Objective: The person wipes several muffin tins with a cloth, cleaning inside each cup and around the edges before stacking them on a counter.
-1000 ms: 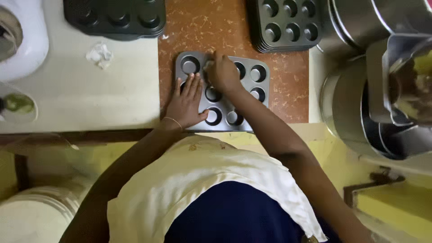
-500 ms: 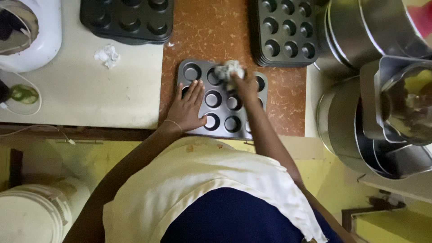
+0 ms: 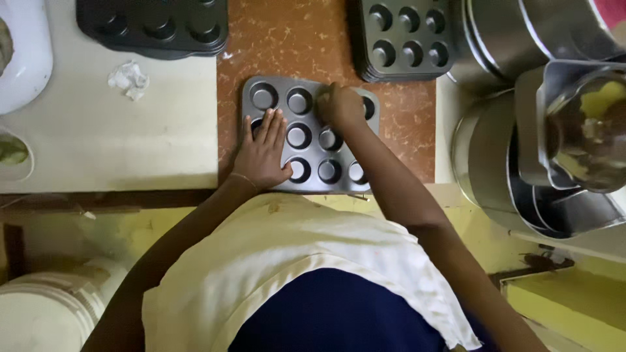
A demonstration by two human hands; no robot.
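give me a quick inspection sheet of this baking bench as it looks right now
surface: brown speckled counter in the middle, pale board to its left
job's things: grey muffin tray lying flat on the brown counter
clutter: crumpled white paper on the pale board; dark muffin tray stack top left; second dark tray stack top right
hands: left hand flat on the tray's left side; right hand closed over a top-row cup, what it holds is hidden
cables: nothing seen
surroundings: steel pots at right, white appliance at left, pale apron below
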